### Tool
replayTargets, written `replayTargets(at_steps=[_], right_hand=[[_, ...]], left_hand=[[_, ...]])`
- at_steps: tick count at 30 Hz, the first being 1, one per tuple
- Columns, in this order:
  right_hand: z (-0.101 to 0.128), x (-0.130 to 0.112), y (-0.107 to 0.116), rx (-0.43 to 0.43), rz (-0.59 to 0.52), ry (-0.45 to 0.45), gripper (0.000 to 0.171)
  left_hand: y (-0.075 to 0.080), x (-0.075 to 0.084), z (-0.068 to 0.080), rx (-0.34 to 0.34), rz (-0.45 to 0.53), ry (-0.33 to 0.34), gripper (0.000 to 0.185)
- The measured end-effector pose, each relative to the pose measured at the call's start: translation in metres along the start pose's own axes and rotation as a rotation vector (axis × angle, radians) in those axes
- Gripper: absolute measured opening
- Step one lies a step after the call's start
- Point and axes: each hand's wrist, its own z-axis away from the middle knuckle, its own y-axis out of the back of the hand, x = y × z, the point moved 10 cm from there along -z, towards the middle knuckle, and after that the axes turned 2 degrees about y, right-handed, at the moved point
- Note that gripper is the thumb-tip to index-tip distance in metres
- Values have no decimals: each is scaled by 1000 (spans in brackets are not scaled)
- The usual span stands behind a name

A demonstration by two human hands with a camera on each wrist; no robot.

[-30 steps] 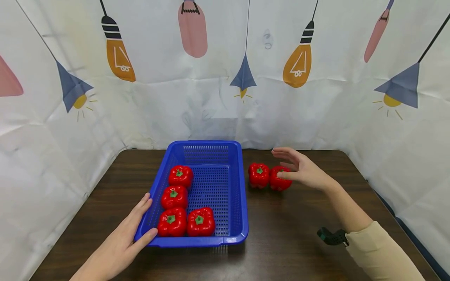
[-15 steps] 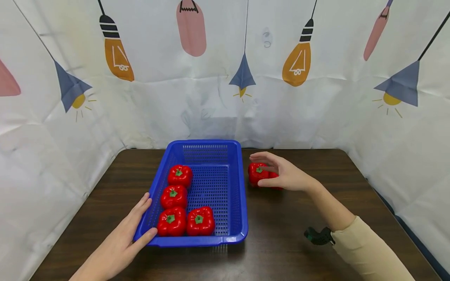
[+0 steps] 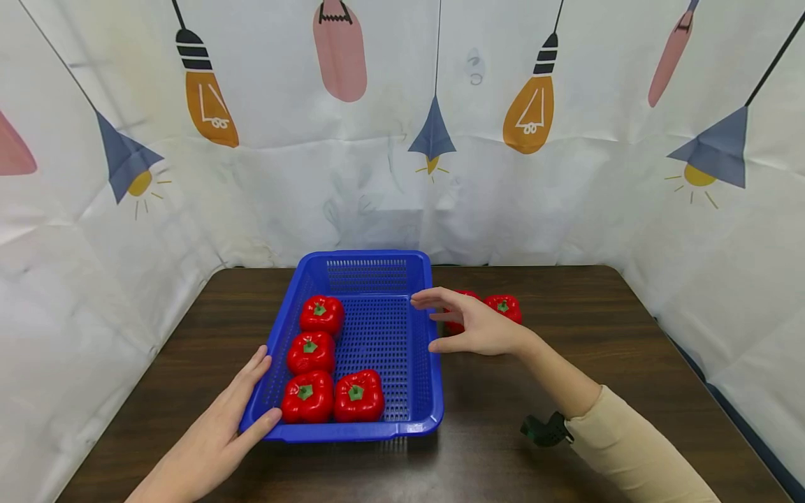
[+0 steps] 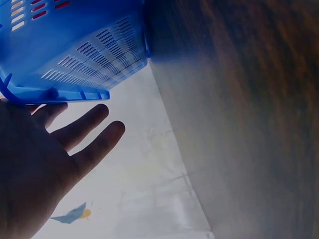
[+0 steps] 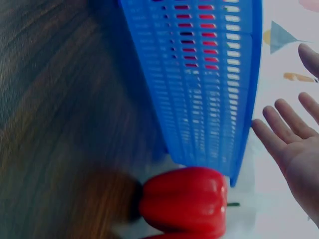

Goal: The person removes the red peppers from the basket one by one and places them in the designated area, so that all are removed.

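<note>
A blue plastic basket [image 3: 423, 391] stands on the dark wooden table and holds several red bell peppers [image 3: 312, 353] along its left and front sides. My left hand [image 3: 251, 398] lies open against the basket's front left corner, thumb on the front rim; the left wrist view shows its palm [image 4: 45, 164] beside the basket wall [image 4: 75, 45]. Open and empty, my right hand [image 3: 428, 323] hovers at the basket's right rim. Behind it on the table sit two more red peppers, one plain [image 3: 503, 307] and one partly hidden [image 3: 464, 295]. The right wrist view shows a pepper [image 5: 184, 204] next to the basket wall [image 5: 199, 74].
White curtains printed with lamps close in the table at the back and both sides. Bare tabletop [image 3: 566, 300] lies to the right of the basket and along the front edge. A dark wrist strap [image 3: 546, 429] sits on my right forearm.
My right hand has swept left from over the two peppers on the table to the basket's right rim, holding nothing. Both peppers stay on the table. The left hand has not moved.
</note>
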Motion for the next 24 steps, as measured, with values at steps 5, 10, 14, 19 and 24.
replayTargets(at_steps=[5,10,14,19,24], right_hand=[[-7,3,-12,-22,-20,-26,66],[-15,4,-25,-56,-32,-37,67],[-21,2,-37,-88,-47,-36,68],[-26,0,-50,-131,-45,-32,70],[-32,-3,-61,-157,-29,-18,71]], left_hand=[[0,0,0,-4,3,2,79],[-1,-1,-1,-8,4,6,79],[-1,-1,-1,-7,8,2,78],[-1,0,0,5,8,-10,78],[-1,-1,0,3,9,-7,78]])
